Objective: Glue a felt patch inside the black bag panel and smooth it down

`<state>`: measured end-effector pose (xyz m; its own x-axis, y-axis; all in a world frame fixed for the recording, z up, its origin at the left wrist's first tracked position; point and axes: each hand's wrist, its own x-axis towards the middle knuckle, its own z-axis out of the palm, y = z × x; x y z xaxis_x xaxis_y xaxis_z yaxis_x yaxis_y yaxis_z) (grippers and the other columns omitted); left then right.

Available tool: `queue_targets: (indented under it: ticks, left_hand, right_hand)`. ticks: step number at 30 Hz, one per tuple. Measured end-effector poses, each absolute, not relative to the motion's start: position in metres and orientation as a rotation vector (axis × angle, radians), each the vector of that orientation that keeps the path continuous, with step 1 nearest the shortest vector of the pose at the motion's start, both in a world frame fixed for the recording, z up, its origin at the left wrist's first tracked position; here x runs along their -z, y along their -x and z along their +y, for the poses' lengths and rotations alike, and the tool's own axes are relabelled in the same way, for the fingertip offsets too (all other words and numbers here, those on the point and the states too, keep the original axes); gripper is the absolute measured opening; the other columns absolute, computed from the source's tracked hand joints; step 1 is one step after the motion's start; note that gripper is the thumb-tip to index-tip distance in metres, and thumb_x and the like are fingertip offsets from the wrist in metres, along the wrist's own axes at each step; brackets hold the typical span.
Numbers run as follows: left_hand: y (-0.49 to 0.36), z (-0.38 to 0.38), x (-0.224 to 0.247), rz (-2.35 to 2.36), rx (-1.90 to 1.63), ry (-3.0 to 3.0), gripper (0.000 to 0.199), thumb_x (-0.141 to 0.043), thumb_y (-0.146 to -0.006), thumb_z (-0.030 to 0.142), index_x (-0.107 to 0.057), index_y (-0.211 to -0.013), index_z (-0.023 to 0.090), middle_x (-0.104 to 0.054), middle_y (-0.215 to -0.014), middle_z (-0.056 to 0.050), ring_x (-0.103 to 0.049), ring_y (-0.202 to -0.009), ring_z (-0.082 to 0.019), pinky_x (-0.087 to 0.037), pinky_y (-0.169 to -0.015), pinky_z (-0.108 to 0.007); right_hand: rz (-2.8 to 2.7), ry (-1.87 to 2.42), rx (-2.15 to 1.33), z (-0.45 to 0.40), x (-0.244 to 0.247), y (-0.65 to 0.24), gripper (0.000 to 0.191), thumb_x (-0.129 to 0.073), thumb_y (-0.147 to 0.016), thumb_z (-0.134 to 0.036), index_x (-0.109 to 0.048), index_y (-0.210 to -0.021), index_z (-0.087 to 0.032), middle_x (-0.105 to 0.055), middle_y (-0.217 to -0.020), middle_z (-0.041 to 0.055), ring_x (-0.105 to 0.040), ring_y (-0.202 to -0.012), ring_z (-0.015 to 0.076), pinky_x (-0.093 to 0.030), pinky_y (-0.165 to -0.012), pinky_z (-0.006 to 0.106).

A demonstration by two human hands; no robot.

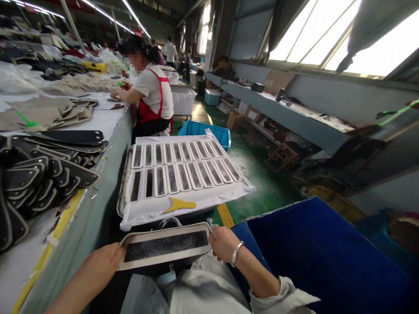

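Observation:
A cream-edged panel (166, 246) with a dark speckled middle is stretched between my two hands, low in the view. My left hand (104, 264) is closed on its left end. At the right end, my right hand (225, 244) pinches the panel's corner; a silver bracelet circles that wrist. Just beyond the panel, a white cloth-covered board (144, 212) bears two rows of similar dark-centred panels (173, 179). Two dark slots at the near left of the rows show no pale border like the others. A yellow flat tool (179, 204) lies on the cloth near the board's front edge.
On the left, a long table (114, 150) carries piled black pieces (42, 174) and beige pieces (49, 111). A person (157, 93) in a red apron sits at it. A blue crate (209, 133) stands behind the board; a large dark blue bin (314, 244) is at the right.

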<state>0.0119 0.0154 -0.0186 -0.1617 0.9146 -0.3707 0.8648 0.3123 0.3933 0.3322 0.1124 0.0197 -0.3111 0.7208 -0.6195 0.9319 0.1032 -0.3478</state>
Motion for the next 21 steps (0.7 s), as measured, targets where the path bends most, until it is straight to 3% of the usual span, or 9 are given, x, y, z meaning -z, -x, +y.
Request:
queue_targets:
  ticks: [3, 5, 7, 10, 13, 16, 21]
  left_hand:
    - [-0.007, 0.013, 0.014, 1.986, -0.218, -1.465, 0.035, -0.032, -0.085, 0.037, -0.054, -0.064, 0.019, -0.064, -0.067, -0.006, -0.060, -0.068, -0.021, -0.042, -0.064, -0.028]
    - [-0.004, 0.010, 0.010, 1.876, -0.389, -1.238, 0.047, -0.031, -0.085, 0.052, -0.054, -0.064, 0.018, -0.061, -0.062, -0.005, -0.059, -0.062, -0.020, -0.043, -0.060, -0.028]
    - [-0.003, 0.002, 0.008, 1.742, -0.609, -0.939, 0.059, -0.028, -0.081, 0.065, -0.058, -0.071, 0.016, -0.063, -0.065, -0.006, -0.060, -0.065, -0.020, -0.046, -0.061, -0.029]
    - [-0.005, -0.010, 0.009, 1.715, -0.760, -0.731, 0.063, -0.032, -0.078, 0.071, -0.059, -0.079, 0.014, -0.065, -0.073, -0.007, -0.061, -0.071, -0.020, -0.048, -0.064, -0.029]
    - [-0.013, -0.014, 0.008, 1.955, -0.574, -0.971, 0.052, -0.039, -0.081, 0.062, -0.056, -0.068, 0.015, -0.063, -0.065, -0.005, -0.059, -0.064, -0.019, -0.043, -0.058, -0.026]
    - [-0.021, -0.005, 0.000, 2.196, -0.251, -1.286, 0.043, -0.032, -0.088, 0.041, -0.051, -0.058, 0.017, -0.060, -0.059, -0.004, -0.056, -0.059, -0.017, -0.034, -0.055, -0.026]
    - [-0.025, 0.009, -0.008, 2.257, -0.101, -1.376, 0.034, -0.031, -0.087, 0.025, -0.051, -0.060, 0.017, -0.063, -0.064, -0.008, -0.056, -0.064, -0.019, -0.029, -0.059, -0.029]
  right_hand:
    - [2.113, -1.565, 1.007, 0.111, -0.022, -0.329, 0.029, -0.038, -0.089, -0.020, -0.062, -0.078, -0.007, -0.067, -0.069, 0.0149, -0.060, -0.050, 0.0140, -0.040, -0.047, 0.020]
    - [2.098, -1.565, 1.030, 0.112, -0.019, -0.327, 0.031, -0.035, -0.089, -0.020, -0.059, -0.077, -0.007, -0.066, -0.069, 0.0149, -0.059, -0.048, 0.0136, -0.039, -0.046, 0.020]
    - [2.062, -1.604, 1.094, 0.115, -0.012, -0.328, 0.035, -0.027, -0.091, -0.020, -0.056, -0.076, -0.010, -0.066, -0.069, 0.0133, -0.059, -0.046, 0.0129, -0.038, -0.043, 0.020]
    - [2.052, -1.639, 1.170, 0.119, -0.002, -0.329, 0.035, -0.023, -0.091, -0.021, -0.049, -0.068, -0.014, -0.065, -0.064, 0.0107, -0.058, -0.043, 0.0128, -0.037, -0.040, 0.020]
    - [2.098, -1.638, 1.134, 0.120, -0.001, -0.330, 0.034, -0.025, -0.090, -0.022, -0.044, -0.062, -0.016, -0.064, -0.060, 0.0085, -0.056, -0.040, 0.0120, -0.035, -0.041, 0.020]
    - [2.140, -1.606, 1.016, 0.121, -0.007, -0.328, 0.033, -0.026, -0.090, -0.021, -0.044, -0.062, -0.016, -0.064, -0.061, 0.0082, -0.057, -0.043, 0.0115, -0.034, -0.045, 0.020]
    - [2.210, -1.577, 0.902, 0.119, -0.010, -0.329, 0.034, -0.027, -0.091, -0.021, -0.047, -0.064, -0.015, -0.065, -0.067, 0.0107, -0.056, -0.046, 0.0118, -0.034, -0.049, 0.022]
